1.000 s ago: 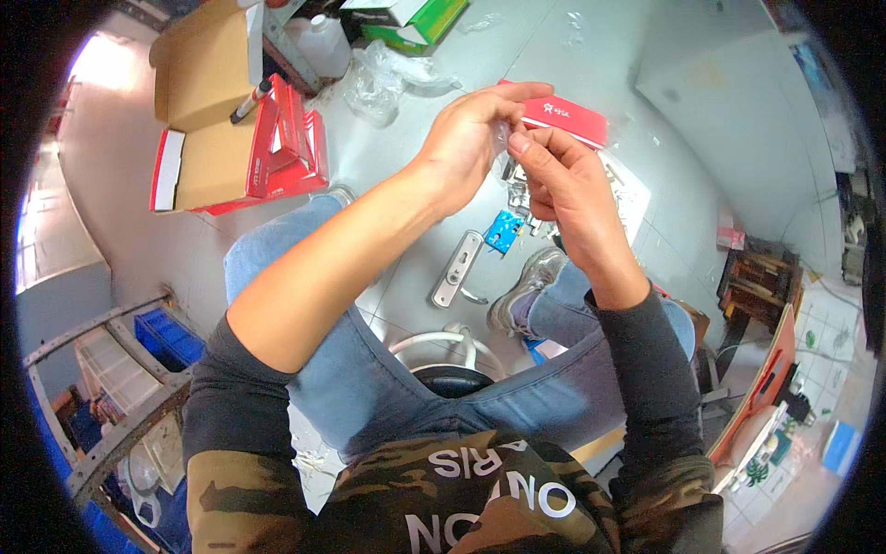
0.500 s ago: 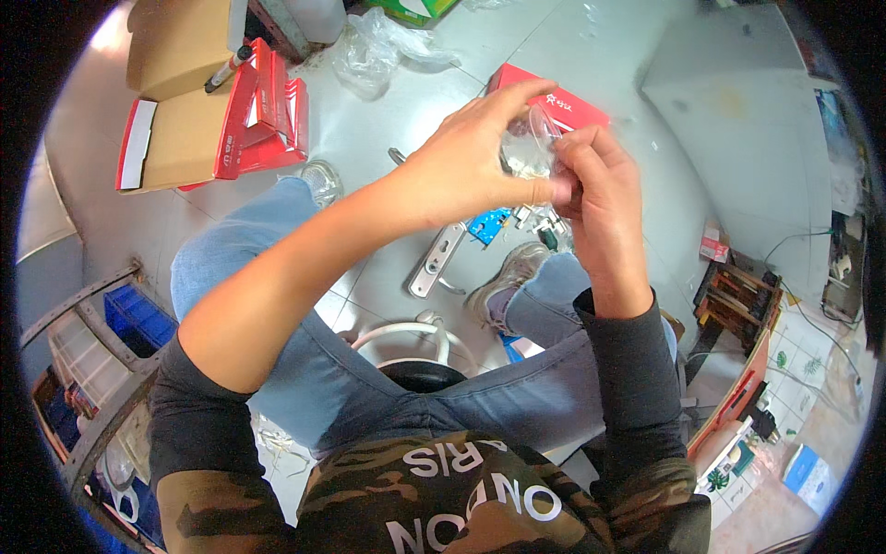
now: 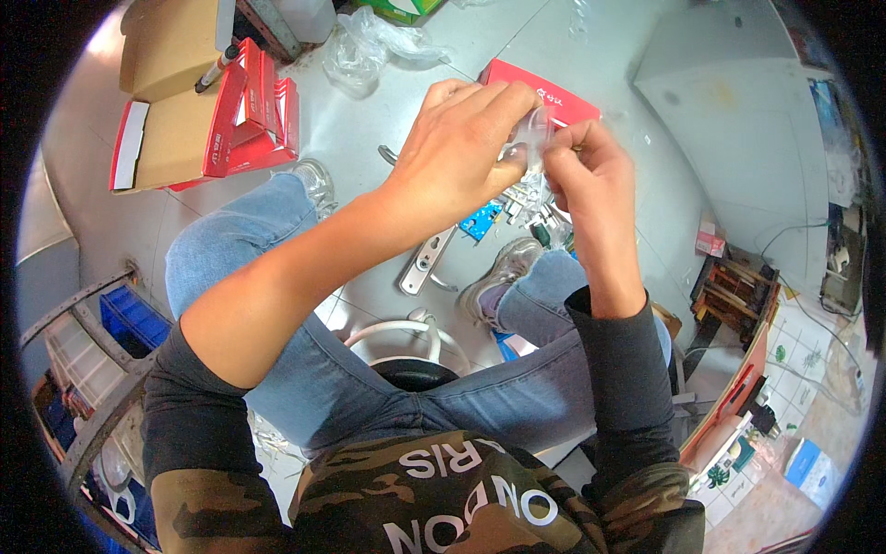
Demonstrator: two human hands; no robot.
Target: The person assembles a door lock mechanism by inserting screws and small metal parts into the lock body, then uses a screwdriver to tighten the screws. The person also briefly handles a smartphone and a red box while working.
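1. The left hand (image 3: 457, 152) pinched a small clear bag (image 3: 532, 138) between thumb and fingertips at upper centre of the frame; its fingers were curled shut on the bag's left side.
2. The right hand (image 3: 591, 180) met it from the right, thumb and forefinger closed on the same bag's right edge, so both hands held it at once.
3. The bag sat directly between the two grips, touching both. It stood roughly upright in the frame, its long axis running top to bottom. What it held was too small and too blurred to tell.
4. Neither hand was clearly nearer: the left covered more of the bag, while the right held only its rim.
5. Just behind the bag, toward the top of the frame, lay a red box (image 3: 544, 88) on the floor (image 3: 369, 129), partly hidden by the fingers.
6. Below the hands, at centre, a scatter of small metal parts (image 3: 526, 198) and a blue card (image 3: 480, 220) lay on the floor, with a silver door handle plate (image 3: 426, 263) just left of them.
7. At upper left, well apart from the grip, stood open red and brown cartons (image 3: 198, 120), and crumpled clear plastic (image 3: 365, 46) lay near the top edge.
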